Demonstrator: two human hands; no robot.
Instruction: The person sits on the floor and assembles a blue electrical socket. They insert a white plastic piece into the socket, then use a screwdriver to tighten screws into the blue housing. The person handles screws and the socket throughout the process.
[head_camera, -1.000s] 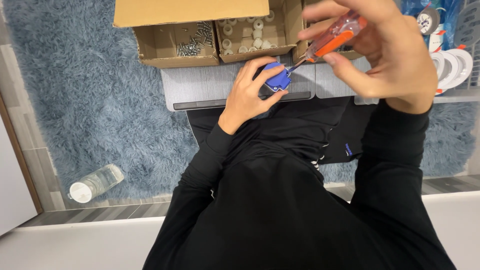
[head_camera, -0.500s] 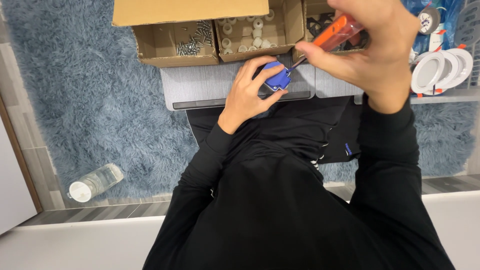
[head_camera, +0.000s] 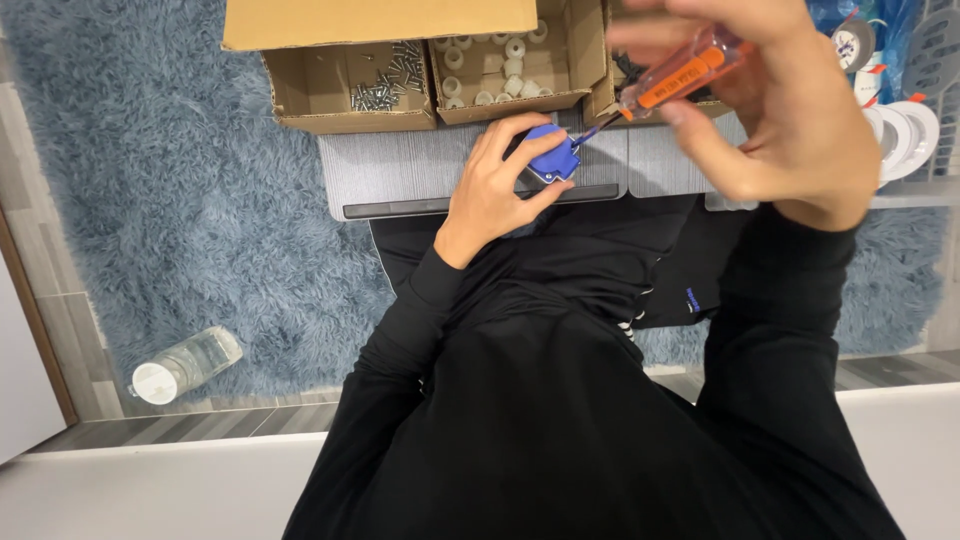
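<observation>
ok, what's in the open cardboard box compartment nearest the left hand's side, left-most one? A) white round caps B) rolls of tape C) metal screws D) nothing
C: the left-most box compartment holds a loose pile of metal screws; the white round parts lie in the compartment next to it.

Left hand (head_camera: 492, 190) lay low and forward, palm down, fingers (head_camera: 520, 135) curled and closed around a small held piece, thumb pressed in from the near side. Left forearm ran back toward the body in a black sleeve, wrist bare. Right hand (head_camera: 775, 115) was raised closer to the camera, fingers pinched shut on a slim handle, wrist bent, black-sleeved forearm dropping steeply toward the torso. Hands stayed apart, not touching.
</observation>
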